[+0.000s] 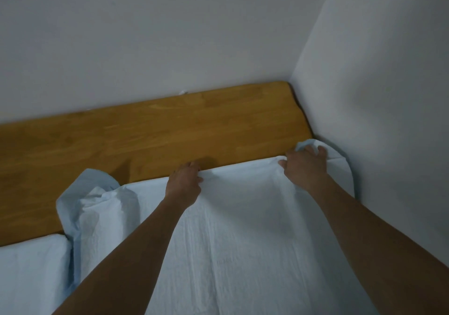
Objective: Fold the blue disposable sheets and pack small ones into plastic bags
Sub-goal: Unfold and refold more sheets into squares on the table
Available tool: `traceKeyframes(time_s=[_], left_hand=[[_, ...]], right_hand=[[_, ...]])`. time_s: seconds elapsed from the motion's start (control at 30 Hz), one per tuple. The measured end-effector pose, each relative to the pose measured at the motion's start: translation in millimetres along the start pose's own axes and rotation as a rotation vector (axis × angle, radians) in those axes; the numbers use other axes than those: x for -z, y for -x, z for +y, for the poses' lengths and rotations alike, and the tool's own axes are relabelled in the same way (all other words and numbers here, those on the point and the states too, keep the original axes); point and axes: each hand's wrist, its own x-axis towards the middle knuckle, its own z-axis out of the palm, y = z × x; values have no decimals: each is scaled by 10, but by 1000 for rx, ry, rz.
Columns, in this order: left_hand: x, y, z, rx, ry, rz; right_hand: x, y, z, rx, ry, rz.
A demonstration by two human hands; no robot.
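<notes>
Pale blue disposable sheet (243,229) lies spread against the brown wooden headboard (145,140); left hand (185,183) and right hand (305,166) each pinch its far edge; folding looks barely begun; no plastic bags visible.

Sheet (243,229) lies before the headboard (145,132), both hands on its far edge, left hand (184,183), right hand (305,166) by the corner.
</notes>
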Motion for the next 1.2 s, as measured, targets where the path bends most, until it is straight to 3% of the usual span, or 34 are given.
traceKeyframes(time_s=[0.1,0.33,0.53,0.8,1.0,1.2], left_hand=[[-26,-10,24,-23,-27,20],[-81,31,309,-184,-330,161],[-132,-141,873,-325,-69,152],[-306,-317,1111,-144,142,-6],[-317,-355,1050,-79,210,-44],[-269,-382,1018,-31,227,-63]], right_hand=[[-64,1,-17,-8,-7,24],[-114,2,-20,-49,-39,122],[-20,97,257,-205,-342,460],[-49,14,575,-373,-440,356],[-29,-26,597,-378,-426,319],[89,-93,587,-551,-1075,388]])
